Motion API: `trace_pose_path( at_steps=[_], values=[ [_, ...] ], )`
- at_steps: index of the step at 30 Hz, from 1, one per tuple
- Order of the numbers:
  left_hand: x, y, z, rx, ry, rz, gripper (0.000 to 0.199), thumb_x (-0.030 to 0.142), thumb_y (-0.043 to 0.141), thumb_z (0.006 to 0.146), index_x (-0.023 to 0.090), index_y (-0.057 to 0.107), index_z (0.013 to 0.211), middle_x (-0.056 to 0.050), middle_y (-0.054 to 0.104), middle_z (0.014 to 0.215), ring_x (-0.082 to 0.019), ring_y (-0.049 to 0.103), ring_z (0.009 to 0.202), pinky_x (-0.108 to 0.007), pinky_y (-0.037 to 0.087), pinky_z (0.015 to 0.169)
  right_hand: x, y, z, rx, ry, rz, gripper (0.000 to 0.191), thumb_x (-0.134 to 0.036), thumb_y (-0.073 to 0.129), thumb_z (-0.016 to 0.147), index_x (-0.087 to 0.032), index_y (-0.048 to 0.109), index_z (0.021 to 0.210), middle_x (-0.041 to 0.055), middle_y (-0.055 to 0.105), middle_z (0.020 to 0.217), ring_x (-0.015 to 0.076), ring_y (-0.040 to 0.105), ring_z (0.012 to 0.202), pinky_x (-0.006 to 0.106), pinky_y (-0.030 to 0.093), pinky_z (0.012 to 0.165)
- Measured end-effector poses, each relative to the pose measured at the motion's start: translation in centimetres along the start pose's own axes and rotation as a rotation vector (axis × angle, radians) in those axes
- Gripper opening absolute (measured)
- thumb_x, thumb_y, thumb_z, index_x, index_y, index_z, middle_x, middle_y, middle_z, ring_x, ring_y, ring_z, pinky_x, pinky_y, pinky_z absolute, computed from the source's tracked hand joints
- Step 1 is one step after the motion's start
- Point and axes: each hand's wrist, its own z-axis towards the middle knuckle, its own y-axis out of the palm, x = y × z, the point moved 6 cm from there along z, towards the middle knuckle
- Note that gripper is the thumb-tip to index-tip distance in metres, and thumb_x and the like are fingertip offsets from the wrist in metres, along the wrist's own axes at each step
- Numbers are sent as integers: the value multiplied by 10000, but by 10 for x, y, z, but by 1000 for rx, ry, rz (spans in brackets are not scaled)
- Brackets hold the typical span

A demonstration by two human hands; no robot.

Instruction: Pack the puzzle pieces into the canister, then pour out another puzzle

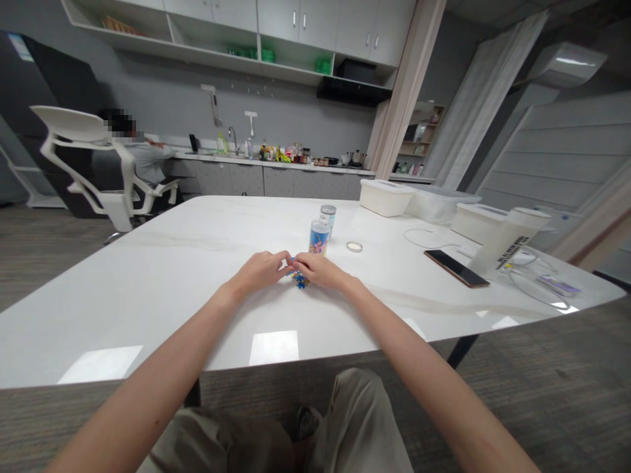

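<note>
White table (148, 263), glossy, is spreading out beneath and all around the grip. Lidded white box (384, 199) is standing beyond the grip, off to its right. White bottle (510, 240) with dark lettering is standing well to the right, leaning in this wide view.

Grip: left hand (261, 269) and right hand (320, 270) are meeting at the fingertips, low over the tabletop. Both are curling inward, thumbs and forefingers drawn together, apparently around something small and blue. Fingers are covering the contact, so I cannot tell which hand is bearing it, or how firmly.

Dark phone (456, 268) is lying flat, well right of the grip. Printed canister (319, 238) is standing just beyond the right hand; silver-topped can (328, 211) is standing behind it. Pale ring-edged disc (353, 246) is lying beyond the right hand, to the right of the canister.

Smallest: blue and yellow pieces (300, 280) are lying in a little cluster directly under and just nearside of the fingertips.

Judgement: the step in hand is close fingertip work on one or more small pieces. From this hold, a next move is calling for light, paired fingertip control, one side steadying while the other is adjusting, with the knuckles staying clear of the cluster.
</note>
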Motion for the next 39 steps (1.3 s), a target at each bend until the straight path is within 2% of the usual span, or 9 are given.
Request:
trace_pose_path(
  at_steps=[6, 9, 11, 16, 18, 21, 29, 39],
  values=[
    [2, 1, -1, -34, -5, 29, 300, 462, 474, 922, 212, 606, 1022, 23, 593, 545, -187, 602, 566, -246, 345, 569, 0, -2, 1, 73, -9, -20, 187, -180, 467, 912, -162, 560, 751, 10, 572, 735, 120, 483, 678, 239, 334, 648],
    [0, 3, -3, -70, -25, 28, 372, 495, 470, 912, 197, 563, 1116, 1, 625, 600, -208, 616, 614, -258, 366, 585, 0, -11, 1, 151, 4, -18, 174, -184, 480, 896, -169, 543, 735, -3, 544, 707, 113, 458, 643, 237, 333, 632],
    [-1, 4, -3, -88, -32, 21, 404, 511, 458, 912, 195, 546, 1148, -16, 643, 646, -212, 620, 641, -265, 379, 599, 0, -25, -1, 273, 12, -19, 173, -187, 464, 901, -176, 535, 744, -1, 536, 714, 120, 463, 656, 242, 345, 648],
    [1, 7, -4, -146, -1, 29, 393, 516, 407, 929, 215, 569, 1121, -25, 640, 665, -200, 612, 637, -268, 392, 618, 11, -66, -15, 685, 95, -51, 211, -236, 403, 938, -195, 503, 757, 11, 509, 734, 149, 475, 690, 273, 367, 686],
    [2, 8, -4, -161, 16, 30, 398, 520, 399, 932, 217, 569, 1125, -21, 629, 646, -203, 609, 627, -269, 389, 613, 18, -75, -21, 802, 144, -67, 171, -234, 416, 928, -197, 511, 791, 8, 501, 742, 152, 475, 694, 276, 376, 690],
    [4, 9, -4, -182, 28, 26, 414, 532, 377, 940, 218, 566, 1132, -22, 623, 640, -211, 613, 630, -272, 386, 609, 28, -81, -23, 907, 195, -78, 92, -215, 451, 903, -191, 531, 864, -1, 490, 750, 149, 469, 679, 279, 383, 685],
    [4, 10, -4, -219, 9, 36, 414, 530, 376, 944, 213, 559, 1135, -41, 649, 693, -222, 630, 664, -280, 394, 618, 40, -88, -15, 966, 289, -140, 137, -187, 447, 890, -192, 583, 870, 0, 481, 738, 159, 478, 689, 292, 382, 698],
    [6, 9, -4, -219, 13, 31, 377, 507, 388, 942, 221, 567, 1110, -26, 630, 661, -206, 622, 662, -270, 402, 631, 51, -80, -11, 900, 380, -170, 232, -244, 460, 901, -175, 670, 830, 18, 481, 746, 161, 484, 688, 300, 402, 715]
  ],
)
